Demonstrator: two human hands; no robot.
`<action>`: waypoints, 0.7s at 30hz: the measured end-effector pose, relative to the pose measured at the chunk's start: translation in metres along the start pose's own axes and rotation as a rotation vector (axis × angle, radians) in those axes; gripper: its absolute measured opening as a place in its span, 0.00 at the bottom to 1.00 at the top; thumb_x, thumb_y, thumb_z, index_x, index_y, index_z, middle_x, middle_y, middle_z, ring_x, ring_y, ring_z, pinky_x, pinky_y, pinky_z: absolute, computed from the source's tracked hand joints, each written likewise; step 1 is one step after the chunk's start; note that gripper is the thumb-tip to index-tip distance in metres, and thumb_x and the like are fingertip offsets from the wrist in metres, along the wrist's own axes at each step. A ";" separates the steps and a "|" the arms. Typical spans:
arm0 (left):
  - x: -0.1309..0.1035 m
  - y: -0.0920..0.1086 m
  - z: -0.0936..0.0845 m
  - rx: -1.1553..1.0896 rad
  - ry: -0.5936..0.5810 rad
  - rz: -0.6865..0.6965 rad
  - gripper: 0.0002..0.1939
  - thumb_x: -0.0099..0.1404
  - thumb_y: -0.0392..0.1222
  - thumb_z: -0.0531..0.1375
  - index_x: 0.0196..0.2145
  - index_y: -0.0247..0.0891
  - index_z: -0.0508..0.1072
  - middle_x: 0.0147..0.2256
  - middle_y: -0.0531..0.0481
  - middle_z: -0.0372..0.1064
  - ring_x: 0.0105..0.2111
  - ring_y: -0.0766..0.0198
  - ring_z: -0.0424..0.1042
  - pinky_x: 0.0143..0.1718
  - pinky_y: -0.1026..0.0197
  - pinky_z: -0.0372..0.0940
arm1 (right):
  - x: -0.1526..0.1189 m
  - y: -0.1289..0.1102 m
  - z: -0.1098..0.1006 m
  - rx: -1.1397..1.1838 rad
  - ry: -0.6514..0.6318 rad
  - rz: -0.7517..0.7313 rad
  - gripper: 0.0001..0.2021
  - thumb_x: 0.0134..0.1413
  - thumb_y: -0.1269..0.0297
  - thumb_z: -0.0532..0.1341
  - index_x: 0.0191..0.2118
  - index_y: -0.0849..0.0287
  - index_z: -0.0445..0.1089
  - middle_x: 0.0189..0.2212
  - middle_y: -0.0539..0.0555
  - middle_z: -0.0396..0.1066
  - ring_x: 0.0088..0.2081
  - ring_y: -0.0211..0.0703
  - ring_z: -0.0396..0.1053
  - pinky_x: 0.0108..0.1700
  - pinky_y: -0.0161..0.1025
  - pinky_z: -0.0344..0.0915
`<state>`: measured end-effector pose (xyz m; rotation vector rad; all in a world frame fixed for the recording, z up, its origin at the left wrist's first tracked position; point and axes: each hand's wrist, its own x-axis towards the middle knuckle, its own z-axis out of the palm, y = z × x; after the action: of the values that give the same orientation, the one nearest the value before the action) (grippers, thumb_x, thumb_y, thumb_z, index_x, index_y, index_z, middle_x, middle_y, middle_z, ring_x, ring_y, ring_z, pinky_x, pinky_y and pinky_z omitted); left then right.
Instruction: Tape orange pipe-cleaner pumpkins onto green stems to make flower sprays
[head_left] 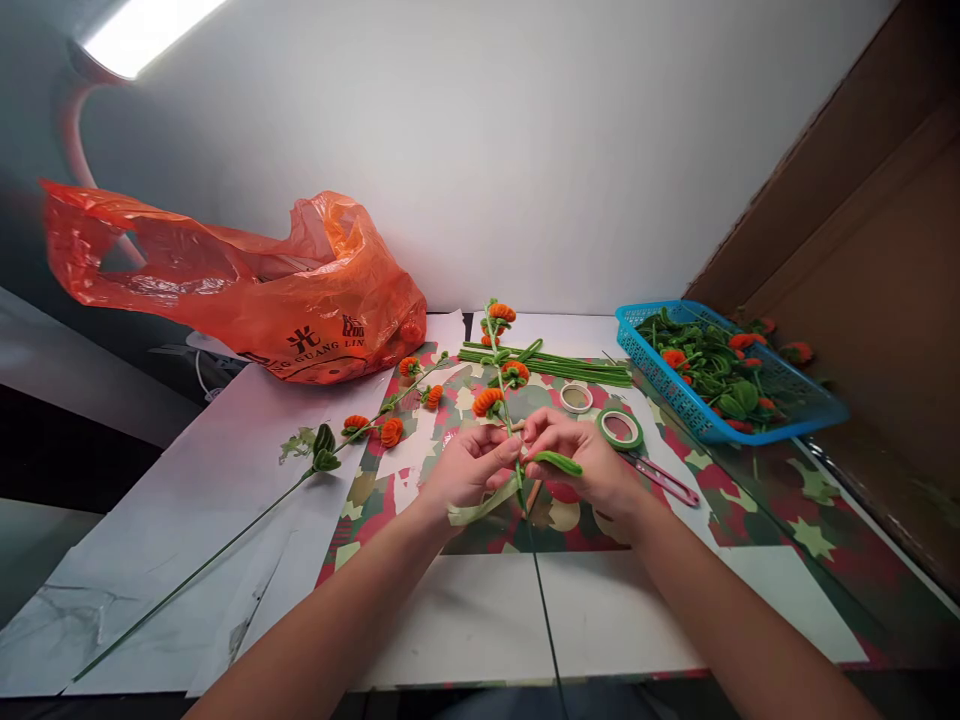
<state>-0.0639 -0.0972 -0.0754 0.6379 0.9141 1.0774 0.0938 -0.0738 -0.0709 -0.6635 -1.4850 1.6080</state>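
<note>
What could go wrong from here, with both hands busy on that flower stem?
The loose pale strip below the left hand could twist or snag on the stem. The green leaf at the right hand might slip out of place. The pink-handled tool, lying by the right wrist, could get nudged.

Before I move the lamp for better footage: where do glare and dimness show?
Head view: lamp blown out to white, top left; orange bag with glossy highlights; cardboard dim at right. Same head view: held flower spray fairly clear.
</note>
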 end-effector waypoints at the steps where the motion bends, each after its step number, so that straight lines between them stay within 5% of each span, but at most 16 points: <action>1: -0.001 0.000 0.001 -0.005 0.006 0.002 0.18 0.41 0.46 0.70 0.22 0.33 0.67 0.17 0.58 0.61 0.13 0.79 0.55 0.14 0.73 0.48 | 0.000 0.002 0.002 0.022 0.018 0.000 0.04 0.37 0.67 0.70 0.25 0.54 0.75 0.32 0.50 0.60 0.35 0.36 0.63 0.35 0.34 0.64; 5: -0.001 -0.002 0.001 -0.048 0.049 0.023 0.18 0.40 0.46 0.70 0.22 0.33 0.68 0.22 0.55 0.65 0.18 0.76 0.63 0.17 0.73 0.55 | 0.003 0.015 0.011 0.148 0.072 0.000 0.05 0.37 0.66 0.70 0.23 0.55 0.73 0.31 0.48 0.61 0.33 0.34 0.63 0.35 0.33 0.63; 12: 0.003 -0.006 0.000 -0.124 0.080 0.043 0.19 0.37 0.43 0.71 0.20 0.34 0.66 0.20 0.57 0.64 0.18 0.75 0.63 0.16 0.73 0.57 | 0.000 0.021 0.025 0.352 0.232 0.131 0.11 0.32 0.66 0.72 0.25 0.57 0.70 0.26 0.47 0.68 0.31 0.34 0.66 0.35 0.31 0.64; 21: 0.005 -0.010 0.000 0.016 0.186 0.259 0.15 0.42 0.45 0.70 0.19 0.34 0.69 0.18 0.56 0.64 0.18 0.73 0.64 0.15 0.73 0.57 | -0.008 0.009 0.033 0.059 0.480 0.131 0.09 0.37 0.63 0.69 0.28 0.59 0.76 0.28 0.53 0.76 0.32 0.43 0.72 0.39 0.41 0.69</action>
<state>-0.0581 -0.0966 -0.0850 0.6901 1.0204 1.3795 0.0687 -0.0982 -0.0755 -1.0458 -1.0567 1.4485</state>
